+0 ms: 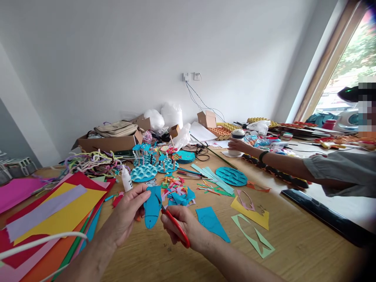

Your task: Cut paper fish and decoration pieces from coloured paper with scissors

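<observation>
My left hand [131, 209] pinches a blue paper fish [152, 213], its rounded head pointing down and a drawn eye and gill line showing. Red-handled scissors [179, 229] are gripped in my right hand [185, 223], their blades against the fish's right edge near the tail. Just beyond lie colourful paper scraps [179, 196]. To the right of my right hand rests a blue paper piece [212, 222] with a fish outline drawn on it. A white glue bottle [126, 179] stands behind my left hand.
Stacked coloured paper [58, 211] covers the left side, with a white cable [44, 238] in front. Blue wavy discs [143, 172] carry small paper fish. Cut-out green paper [253, 236] lies right. A co-worker's hand [237, 145] holds a lidded cup [238, 135] near a black panel [326, 213].
</observation>
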`<state>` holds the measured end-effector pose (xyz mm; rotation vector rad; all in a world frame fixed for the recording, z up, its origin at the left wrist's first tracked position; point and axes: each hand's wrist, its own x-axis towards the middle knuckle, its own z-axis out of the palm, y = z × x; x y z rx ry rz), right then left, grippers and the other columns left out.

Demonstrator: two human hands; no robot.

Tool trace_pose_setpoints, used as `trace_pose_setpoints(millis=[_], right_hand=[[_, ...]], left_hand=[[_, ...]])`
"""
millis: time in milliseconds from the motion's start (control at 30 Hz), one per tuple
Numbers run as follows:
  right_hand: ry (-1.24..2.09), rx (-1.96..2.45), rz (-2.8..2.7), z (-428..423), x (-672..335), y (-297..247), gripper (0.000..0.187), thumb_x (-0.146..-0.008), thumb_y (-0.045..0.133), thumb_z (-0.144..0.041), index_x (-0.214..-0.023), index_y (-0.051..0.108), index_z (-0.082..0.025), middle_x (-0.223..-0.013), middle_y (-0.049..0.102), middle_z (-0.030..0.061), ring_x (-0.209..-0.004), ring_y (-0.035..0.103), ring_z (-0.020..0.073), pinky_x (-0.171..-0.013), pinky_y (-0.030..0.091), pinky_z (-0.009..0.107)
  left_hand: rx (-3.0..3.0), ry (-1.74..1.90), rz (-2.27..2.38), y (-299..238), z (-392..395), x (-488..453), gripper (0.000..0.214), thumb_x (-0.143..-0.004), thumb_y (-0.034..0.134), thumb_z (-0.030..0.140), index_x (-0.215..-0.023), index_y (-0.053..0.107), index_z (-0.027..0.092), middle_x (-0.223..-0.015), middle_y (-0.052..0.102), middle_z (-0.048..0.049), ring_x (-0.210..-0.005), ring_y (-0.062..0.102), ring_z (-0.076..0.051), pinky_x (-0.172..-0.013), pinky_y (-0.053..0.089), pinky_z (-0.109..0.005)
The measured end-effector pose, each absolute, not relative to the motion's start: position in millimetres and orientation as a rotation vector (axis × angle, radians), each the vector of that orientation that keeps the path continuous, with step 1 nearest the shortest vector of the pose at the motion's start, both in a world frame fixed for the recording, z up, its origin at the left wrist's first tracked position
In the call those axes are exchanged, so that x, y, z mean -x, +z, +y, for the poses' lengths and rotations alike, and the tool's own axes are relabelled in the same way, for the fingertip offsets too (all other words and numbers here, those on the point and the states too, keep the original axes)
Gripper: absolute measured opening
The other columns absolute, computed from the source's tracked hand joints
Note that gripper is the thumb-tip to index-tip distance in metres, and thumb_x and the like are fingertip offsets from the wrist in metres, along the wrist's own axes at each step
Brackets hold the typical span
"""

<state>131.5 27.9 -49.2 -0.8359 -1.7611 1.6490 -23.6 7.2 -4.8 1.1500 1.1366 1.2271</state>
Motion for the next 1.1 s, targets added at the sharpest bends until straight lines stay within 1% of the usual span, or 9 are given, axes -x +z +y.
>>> trace_pose_setpoints(millis=[100, 200, 333, 433, 533, 733, 867, 1100], right_hand=[[1.671, 0.766, -1.731, 28, -130, -52, 0.049, -0.069, 0.045, -0.065, -0.060, 0.042, -0.016, -0.041, 0.040, -0.0064, -0.033, 0.039, 0.0046, -0.032, 0.028, 0.015], [1.704, 0.749, -1.690, 26, -129, -53, 0.050, -0.069, 0.046, -0.065, -0.062, 0.044, -0.016, -0.043, 0.041, -0.0062, -0.034, 0.040, 0.0044, -0.033, 0.028, 0.015], [1.717, 0.782, -1.630, 22, -127, -49, 0.046, -0.068, 0.050, -0.061, -0.062, 0.044, -0.016, -0.041, 0.041, -0.0067, -0.033, 0.038, 0.0041, -0.033, 0.027, 0.015], [1.720, 0.774, -1.619, 20, -127, -46, 0.042, -0.070, 0.050, -0.057, -0.061, 0.044, -0.016, -0.039, 0.041, -0.0069, -0.031, 0.036, 0.0038, -0.031, 0.025, 0.014], [1.722, 0.743, -1.600, 19, -127, -47, 0.041, -0.072, 0.049, -0.055, -0.059, 0.045, -0.016, -0.038, 0.042, -0.0066, -0.031, 0.037, 0.0042, -0.031, 0.025, 0.015], [1.732, 0.689, -1.558, 20, -125, -55, 0.043, -0.071, 0.050, -0.055, -0.057, 0.045, -0.015, -0.039, 0.042, -0.0064, -0.032, 0.040, 0.0041, -0.034, 0.029, 0.015], [1.744, 0.678, -1.536, 20, -125, -55, 0.044, -0.069, 0.051, -0.058, -0.058, 0.045, -0.016, -0.039, 0.041, -0.0064, -0.032, 0.040, 0.0043, -0.033, 0.028, 0.015], [1.765, 0.669, -1.534, 19, -125, -55, 0.049, -0.068, 0.049, -0.063, -0.058, 0.045, -0.015, -0.040, 0.040, -0.0064, -0.033, 0.039, 0.0042, -0.033, 0.026, 0.016]], left_hand=[[-1.117, 1.296, 1.108, -7, 8, 21, 0.019, -0.074, 0.057, 0.033, -0.064, 0.051, 0.019, -0.046, 0.047, 0.0072, -0.037, 0.038, -0.005, -0.035, 0.026, -0.015], [-1.049, 1.316, 1.065, -9, 8, 17, 0.017, -0.072, 0.059, 0.031, -0.064, 0.052, 0.018, -0.049, 0.051, 0.0061, -0.042, 0.042, -0.005, -0.041, 0.033, -0.016], [-0.979, 1.315, 1.069, -10, 8, 12, 0.013, -0.070, 0.063, 0.027, -0.069, 0.054, 0.018, -0.053, 0.053, 0.0063, -0.044, 0.044, -0.005, -0.044, 0.036, -0.016], [-0.981, 1.305, 1.050, -11, 6, 9, 0.012, -0.071, 0.061, 0.027, -0.070, 0.055, 0.018, -0.056, 0.054, 0.0056, -0.048, 0.045, -0.006, -0.046, 0.037, -0.017], [-0.985, 1.298, 1.051, -14, 5, 9, 0.011, -0.072, 0.060, 0.028, -0.072, 0.055, 0.018, -0.058, 0.055, 0.0051, -0.050, 0.045, -0.007, -0.049, 0.039, -0.019], [-0.967, 1.295, 1.051, -18, 3, 9, 0.011, -0.071, 0.062, 0.028, -0.074, 0.057, 0.018, -0.058, 0.056, 0.0048, -0.050, 0.045, -0.007, -0.049, 0.038, -0.019], [-0.948, 1.293, 1.071, -18, 4, 7, 0.010, -0.070, 0.062, 0.027, -0.074, 0.058, 0.019, -0.057, 0.055, 0.0050, -0.049, 0.045, -0.007, -0.050, 0.037, -0.019], [-1.011, 1.264, 1.085, -19, 3, 7, 0.013, -0.070, 0.061, 0.029, -0.067, 0.055, 0.018, -0.051, 0.050, 0.0059, -0.046, 0.041, -0.007, -0.046, 0.032, -0.018]])
